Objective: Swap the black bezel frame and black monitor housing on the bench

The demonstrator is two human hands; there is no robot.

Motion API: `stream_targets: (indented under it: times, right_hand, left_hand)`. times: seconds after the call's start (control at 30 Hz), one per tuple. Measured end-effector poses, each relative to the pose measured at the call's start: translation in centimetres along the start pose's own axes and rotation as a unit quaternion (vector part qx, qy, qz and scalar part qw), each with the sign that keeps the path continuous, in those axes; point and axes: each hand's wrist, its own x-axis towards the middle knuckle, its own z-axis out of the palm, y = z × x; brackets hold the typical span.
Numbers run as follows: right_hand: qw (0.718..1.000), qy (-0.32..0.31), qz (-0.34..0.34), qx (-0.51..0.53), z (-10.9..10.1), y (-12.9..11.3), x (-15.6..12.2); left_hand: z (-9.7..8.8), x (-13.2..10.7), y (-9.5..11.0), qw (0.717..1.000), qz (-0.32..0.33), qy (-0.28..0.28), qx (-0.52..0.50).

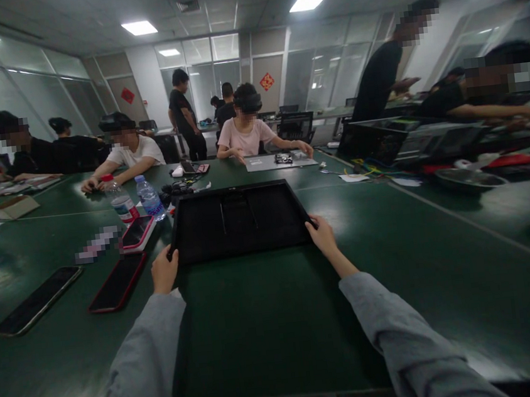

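Note:
A wide, black, shallow tray-like panel with a raised rim is tilted up a little over the green table in front of me. Two thin upright lines and a darker block show near its middle; I cannot tell exactly what it is. At its near left corner, my left hand is closed around the rim, thumb on top. My right hand grips the right edge near the front corner, fingers partly hidden beneath. Left of the panel lie a red-edged phone, a pink-and-white phone and a dark phone.
Two plastic bottles, one with a red cap and one clear with a blue label, stand beyond the phones. Across the green table, a person in pink touches a grey board. Computer cases and cables stand at right.

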Motion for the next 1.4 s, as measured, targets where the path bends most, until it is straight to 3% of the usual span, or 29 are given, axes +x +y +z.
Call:
stream_targets:
  times: [0.13, 0.5, 0.73, 1.0, 1.4]
  right_hand:
    - [1.000, -0.001, -0.001, -0.009, -0.1, -0.3, -0.1]
    - [1.000, -0.024, -0.004, 0.007, 0.4, 1.7, 0.4]
    - [1.000, -0.018, -0.005, -0.009, 0.5, 1.2, 0.1]
    - [1.000, -0.023, -0.002, -0.003, 0.1, 0.4, 0.0]
    - [1.000, -0.008, -0.013, -0.024, 0.0, -0.2, -0.2]
  left_hand:
    - [-0.1, 0.0, 0.1, 1.000, -0.007, -0.003, -0.019]
    - [0.3, 1.0, -0.5, 1.000, -0.019, -0.009, -0.015]
    - [0.5, 0.7, -0.2, 1.000, -0.003, 0.004, -0.028]
    - [-0.2, 0.6, 0.1, 0.999, -0.038, -0.002, -0.030]
    - [-0.4, 0.4, 0.4, 0.999, -0.041, -0.002, 0.012]
